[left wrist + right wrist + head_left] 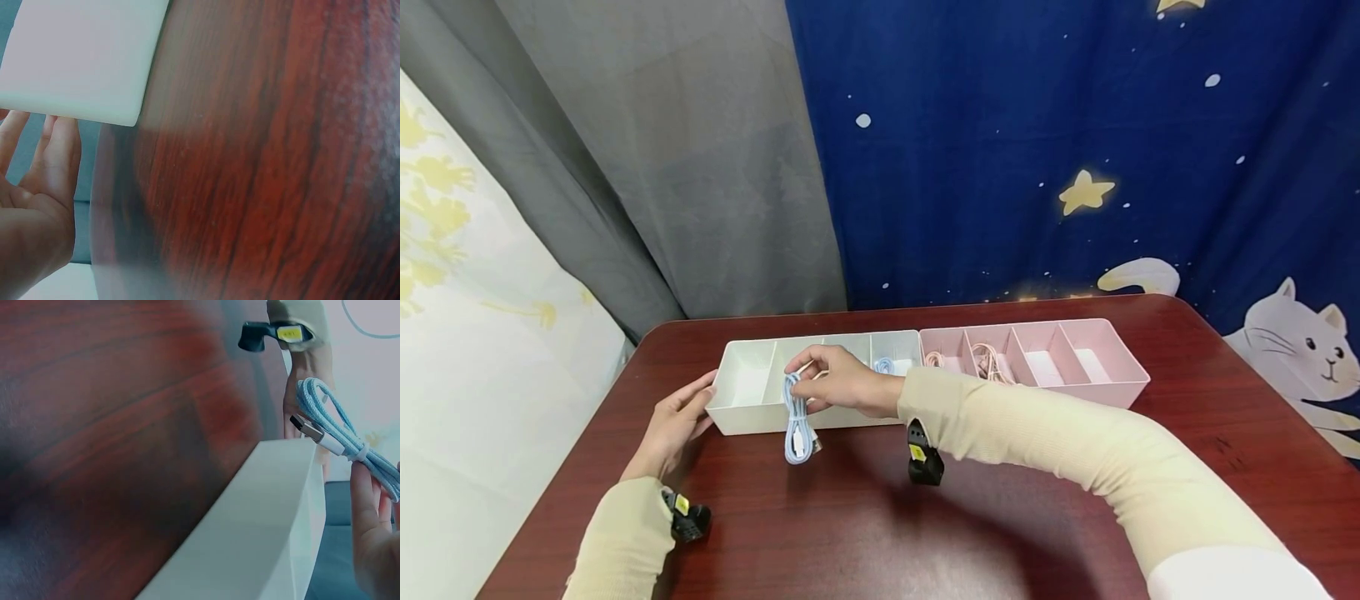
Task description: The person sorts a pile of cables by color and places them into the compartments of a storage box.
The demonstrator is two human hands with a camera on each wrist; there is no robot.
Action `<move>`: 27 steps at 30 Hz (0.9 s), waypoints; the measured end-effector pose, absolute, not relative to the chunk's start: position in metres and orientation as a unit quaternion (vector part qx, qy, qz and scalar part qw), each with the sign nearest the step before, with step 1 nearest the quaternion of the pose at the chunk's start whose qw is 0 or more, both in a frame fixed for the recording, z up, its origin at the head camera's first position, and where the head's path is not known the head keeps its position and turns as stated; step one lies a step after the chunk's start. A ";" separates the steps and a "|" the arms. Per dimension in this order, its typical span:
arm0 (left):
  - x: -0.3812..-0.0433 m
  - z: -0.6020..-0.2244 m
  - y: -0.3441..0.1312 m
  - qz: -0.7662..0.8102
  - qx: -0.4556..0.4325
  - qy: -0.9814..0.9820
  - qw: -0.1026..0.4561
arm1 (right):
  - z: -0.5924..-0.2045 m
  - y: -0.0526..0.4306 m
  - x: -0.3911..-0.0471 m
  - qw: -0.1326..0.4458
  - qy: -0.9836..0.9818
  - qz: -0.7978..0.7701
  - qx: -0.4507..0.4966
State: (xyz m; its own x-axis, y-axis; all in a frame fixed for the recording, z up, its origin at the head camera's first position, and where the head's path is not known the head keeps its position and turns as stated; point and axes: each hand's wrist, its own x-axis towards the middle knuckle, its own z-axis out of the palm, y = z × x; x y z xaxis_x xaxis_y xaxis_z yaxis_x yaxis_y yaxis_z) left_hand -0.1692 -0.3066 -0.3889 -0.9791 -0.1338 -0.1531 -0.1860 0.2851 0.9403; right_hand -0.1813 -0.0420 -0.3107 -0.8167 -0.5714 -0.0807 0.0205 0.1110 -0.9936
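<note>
My right hand (853, 385) pinches a coiled light blue USB cable (797, 425) by its upper end, above the front of a white divided box (741, 419). In the right wrist view, the cable (337, 425) is bundled with a small tie, and its metal USB plug (306, 429) sticks out. At the box's left end, my left hand (666, 425) touches the end wall with its fingers extended. The left wrist view has the left hand (47, 169) beside the box's corner. Another light blue cable (884, 366) lies in the box's rightmost compartment.
A pink divided box (1101, 394) stands end to end with the white one on the dark red table (820, 533). Pink cables (988, 362) lie in two of its compartments. Grey and blue curtains (940, 167) hang behind the table.
</note>
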 end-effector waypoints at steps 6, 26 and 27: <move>-0.169 -0.388 -0.307 0.588 -0.099 0.802 0.023 | -0.302 -0.038 -0.189 0.228 0.713 -0.631 -0.204; -0.170 -0.390 -0.308 0.590 -0.089 0.802 0.021 | -0.288 -0.045 -0.215 0.199 0.724 -0.620 -0.226; -0.170 -0.390 -0.308 0.590 -0.088 0.802 0.021 | -0.288 -0.045 -0.216 0.198 0.724 -0.621 -0.226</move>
